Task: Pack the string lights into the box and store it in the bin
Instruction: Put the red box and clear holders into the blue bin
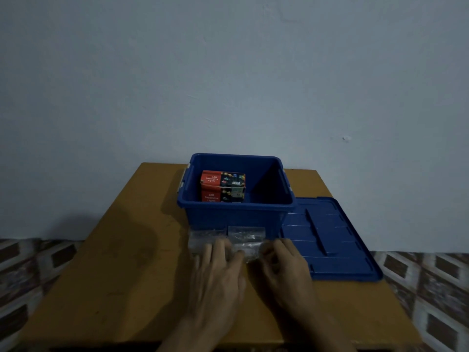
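Note:
A red and black LED lights box [222,186] stands inside the open blue bin [236,214] at the back of the wooden table. In front of the bin lies a clear plastic bag [243,236], its contents blurred. My left hand [218,270] lies flat on the bag's left part with fingers spread. My right hand [284,265] is at the bag's right end with fingers curled in, seemingly pinching the plastic.
The bin's blue lid [330,240] lies flat on the table to the right of the bin. The brown table [114,262] has bare surface on the left. A plain wall stands behind; patterned floor tiles show on both sides.

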A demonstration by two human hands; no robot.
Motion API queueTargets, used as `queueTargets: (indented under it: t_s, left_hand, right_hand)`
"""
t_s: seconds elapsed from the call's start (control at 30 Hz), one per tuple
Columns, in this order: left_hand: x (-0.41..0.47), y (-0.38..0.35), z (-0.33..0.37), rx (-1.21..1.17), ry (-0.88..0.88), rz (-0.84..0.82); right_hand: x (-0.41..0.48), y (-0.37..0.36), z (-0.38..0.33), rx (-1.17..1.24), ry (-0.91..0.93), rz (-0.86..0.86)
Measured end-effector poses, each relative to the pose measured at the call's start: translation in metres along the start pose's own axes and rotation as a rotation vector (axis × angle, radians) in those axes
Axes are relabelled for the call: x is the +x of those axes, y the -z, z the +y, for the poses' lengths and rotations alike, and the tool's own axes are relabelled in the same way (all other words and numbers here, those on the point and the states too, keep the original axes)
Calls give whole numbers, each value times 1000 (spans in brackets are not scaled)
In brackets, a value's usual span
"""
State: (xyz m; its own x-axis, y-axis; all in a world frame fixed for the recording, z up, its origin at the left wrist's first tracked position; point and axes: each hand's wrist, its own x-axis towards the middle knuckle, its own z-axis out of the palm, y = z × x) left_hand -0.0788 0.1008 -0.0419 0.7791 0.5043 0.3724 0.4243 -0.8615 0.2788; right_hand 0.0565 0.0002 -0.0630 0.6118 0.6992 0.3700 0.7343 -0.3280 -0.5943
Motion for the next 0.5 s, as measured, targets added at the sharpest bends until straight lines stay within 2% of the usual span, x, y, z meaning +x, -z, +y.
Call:
queueTargets:
  t_s: [0.13,0.33,0.5]
  left_hand:
    - [-5,-1,6,-54,26,-41]
    - [-22,1,-4,-332,144,-16]
    - [-31,2,-27,-520,313,157]
  right_hand:
    - [-6,8,2,3,-11,-27]
    - [-25,9,-16,27,-36,-110]
    - [-24,-10,-36,99,-70,-169]
